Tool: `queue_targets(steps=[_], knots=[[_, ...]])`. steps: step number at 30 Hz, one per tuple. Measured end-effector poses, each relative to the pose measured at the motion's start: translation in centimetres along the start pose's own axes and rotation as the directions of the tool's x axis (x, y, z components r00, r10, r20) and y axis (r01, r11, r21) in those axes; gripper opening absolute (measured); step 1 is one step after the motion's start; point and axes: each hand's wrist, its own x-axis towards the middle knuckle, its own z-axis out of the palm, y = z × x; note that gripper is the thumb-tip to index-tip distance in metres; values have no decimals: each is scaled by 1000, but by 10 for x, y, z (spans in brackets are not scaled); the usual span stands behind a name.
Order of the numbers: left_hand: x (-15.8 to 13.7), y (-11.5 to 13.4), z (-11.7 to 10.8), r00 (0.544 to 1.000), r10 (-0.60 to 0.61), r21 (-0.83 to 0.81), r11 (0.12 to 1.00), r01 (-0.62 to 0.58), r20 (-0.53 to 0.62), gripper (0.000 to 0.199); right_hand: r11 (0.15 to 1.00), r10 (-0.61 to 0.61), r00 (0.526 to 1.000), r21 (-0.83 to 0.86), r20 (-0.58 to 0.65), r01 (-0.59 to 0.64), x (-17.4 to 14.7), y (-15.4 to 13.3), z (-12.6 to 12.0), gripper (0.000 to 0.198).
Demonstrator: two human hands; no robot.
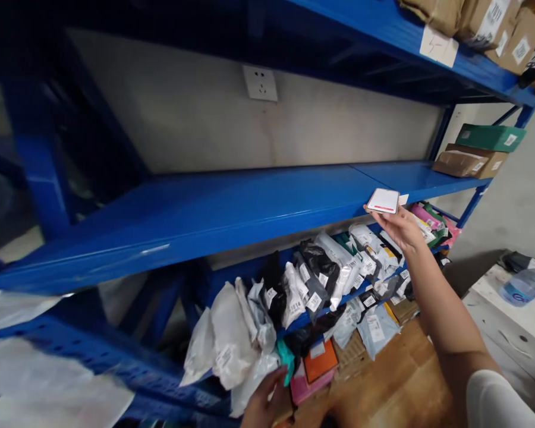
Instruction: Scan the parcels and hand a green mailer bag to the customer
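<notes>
One phone (383, 200) in the right hand (400, 229), many parcel bags (317, 286) below

In the head view, the right hand is gripping the phone, which lies tilted with its bright screen (384, 197) facing up. This hand is by the front edge of a blue shelf (249, 196). Its arm (446, 309) goes back to a white sleeve (494, 398). The left hand (265, 395) is lower, close beside a teal bag (286, 360); I cannot tell if the fingers grip this bag or only come near it. Above the left hand there are white bags (232, 339), and to its right an orange box (323, 367) lies over a pink box (307, 389). Between the two hands, the parcel bags, grey, black and white, make a row. Beyond the right hand, a green box (490, 138) rests on brown boxes (459, 164). To the right of this hand, a bottle (524, 286) is on a white table (490, 288).
</notes>
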Motion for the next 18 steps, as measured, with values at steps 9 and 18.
queue_targets(steps=[9, 18], knots=[[162, 162, 48, 849, 473, -17, 875, -483, 235, 30, 964, -26, 983, -266, -183, -24, 44, 15, -44, 55], [223, 215, 123, 748, 486, 346, 678, -649, 451, 34, 875, 116, 971, -441, -209, -200, 18, 128, -118, 43]])
